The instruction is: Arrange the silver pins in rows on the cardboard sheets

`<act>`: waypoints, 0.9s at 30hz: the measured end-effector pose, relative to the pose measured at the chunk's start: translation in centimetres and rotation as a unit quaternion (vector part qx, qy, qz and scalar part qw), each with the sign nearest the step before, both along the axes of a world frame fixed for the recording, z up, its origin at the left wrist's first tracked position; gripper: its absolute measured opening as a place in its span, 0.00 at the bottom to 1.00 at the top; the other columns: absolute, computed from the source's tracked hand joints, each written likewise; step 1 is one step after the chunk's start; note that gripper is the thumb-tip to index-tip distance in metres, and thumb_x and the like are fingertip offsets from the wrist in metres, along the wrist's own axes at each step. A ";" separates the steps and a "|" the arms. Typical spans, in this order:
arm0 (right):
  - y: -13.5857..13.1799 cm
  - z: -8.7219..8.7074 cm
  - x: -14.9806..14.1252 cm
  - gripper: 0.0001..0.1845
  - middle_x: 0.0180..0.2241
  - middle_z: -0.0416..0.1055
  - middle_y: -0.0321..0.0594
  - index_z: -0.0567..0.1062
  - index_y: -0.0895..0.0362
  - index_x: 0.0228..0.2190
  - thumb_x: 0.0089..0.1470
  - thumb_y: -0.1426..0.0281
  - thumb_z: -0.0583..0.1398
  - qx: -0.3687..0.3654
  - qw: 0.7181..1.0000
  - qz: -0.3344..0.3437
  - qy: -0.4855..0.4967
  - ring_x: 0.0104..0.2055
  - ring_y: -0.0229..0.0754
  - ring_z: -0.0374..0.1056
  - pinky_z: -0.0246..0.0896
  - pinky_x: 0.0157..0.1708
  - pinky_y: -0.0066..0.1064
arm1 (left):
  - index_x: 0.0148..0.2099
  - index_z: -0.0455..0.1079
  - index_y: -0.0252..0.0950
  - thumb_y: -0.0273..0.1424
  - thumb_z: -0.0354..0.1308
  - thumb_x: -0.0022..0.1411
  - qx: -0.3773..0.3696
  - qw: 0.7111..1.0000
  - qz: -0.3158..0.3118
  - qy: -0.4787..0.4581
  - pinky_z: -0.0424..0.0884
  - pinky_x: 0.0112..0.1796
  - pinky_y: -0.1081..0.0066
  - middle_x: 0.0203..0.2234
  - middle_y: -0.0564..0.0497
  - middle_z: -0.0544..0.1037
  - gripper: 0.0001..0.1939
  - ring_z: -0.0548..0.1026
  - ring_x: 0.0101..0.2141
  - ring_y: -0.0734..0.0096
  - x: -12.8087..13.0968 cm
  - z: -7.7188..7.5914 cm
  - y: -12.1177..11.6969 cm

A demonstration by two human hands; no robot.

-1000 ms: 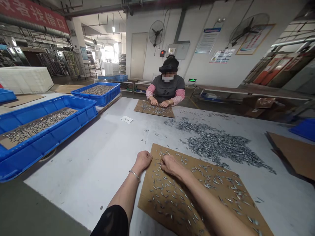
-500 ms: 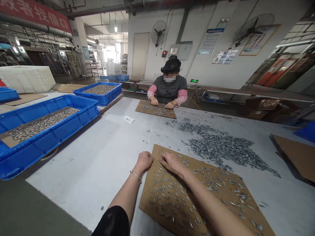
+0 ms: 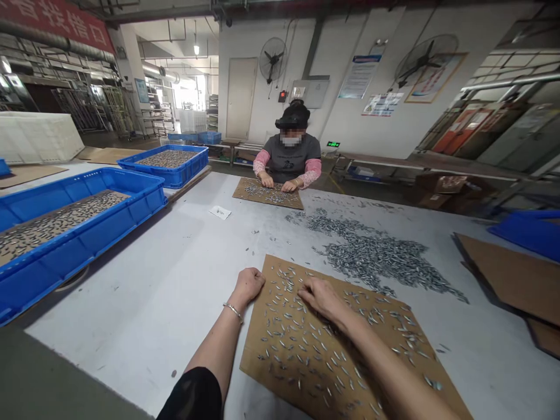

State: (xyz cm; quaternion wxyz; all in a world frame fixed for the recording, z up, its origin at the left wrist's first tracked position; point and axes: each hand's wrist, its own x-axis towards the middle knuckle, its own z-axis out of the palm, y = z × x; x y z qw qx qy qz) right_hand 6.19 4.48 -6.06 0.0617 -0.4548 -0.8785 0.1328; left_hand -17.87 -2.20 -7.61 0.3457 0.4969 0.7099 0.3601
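A brown cardboard sheet (image 3: 280,350) lies on the white table in front of me, scattered with small silvery, leaf-shaped metal pieces (image 3: 301,361). My left hand (image 3: 250,284) is curled closed at the sheet's upper left edge; whatever its fingers hold is hidden. Over the upper part of the sheet, my right hand (image 3: 321,296) is bent low with thumb and fingers drawn together. Any piece between those fingertips is too small to make out. Beyond the sheet's far edge spreads a large loose pile of the same metal pieces (image 3: 380,256).
Across the table (image 3: 184,274), a co-worker (image 3: 291,154) handles pieces on another cardboard sheet (image 3: 245,195). Blue trays (image 3: 109,230) of pieces stand at the left. A small white paper (image 3: 220,212) lies mid-table. Stacked cardboard (image 3: 507,268) and a blue bin (image 3: 529,230) are at the right.
My right hand has moved right across the sheet, away from my left hand, uncovering a cluster of pieces near the upper left corner. My left hand stays at the edge. The view has turned slightly right.
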 end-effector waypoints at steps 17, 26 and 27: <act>0.3 0.0 -2.9 0.08 0.34 0.76 0.43 0.75 0.56 0.31 0.60 0.73 0.56 0.004 1.000 0.013 -0.003 0.38 0.44 0.70 0.56 0.39 0.30 | 0.27 0.72 0.36 0.28 0.58 0.60 0.011 1.000 0.000 0.016 0.62 0.32 0.73 0.22 0.54 0.73 0.10 0.68 0.28 0.70 -0.1 0.4 -0.1; -1.6 1.5 2.9 0.08 0.29 0.74 0.39 0.70 0.53 0.30 0.58 0.72 0.53 -0.013 1.000 -0.022 0.016 0.31 0.41 0.68 0.54 0.34 0.29 | 0.28 0.74 0.35 0.27 0.58 0.61 0.006 1.000 -0.004 0.002 0.63 0.32 0.73 0.23 0.53 0.75 0.08 0.70 0.28 0.70 -0.3 0.3 0.2; -2.5 1.2 3.4 0.07 0.28 0.74 0.38 0.71 0.53 0.30 0.57 0.73 0.53 -0.021 0.999 -0.018 0.019 0.31 0.41 0.67 0.54 0.33 0.29 | 0.29 0.74 0.35 0.28 0.58 0.61 0.005 1.000 -0.004 0.002 0.63 0.32 0.73 0.23 0.53 0.75 0.08 0.70 0.28 0.70 -0.3 0.3 0.2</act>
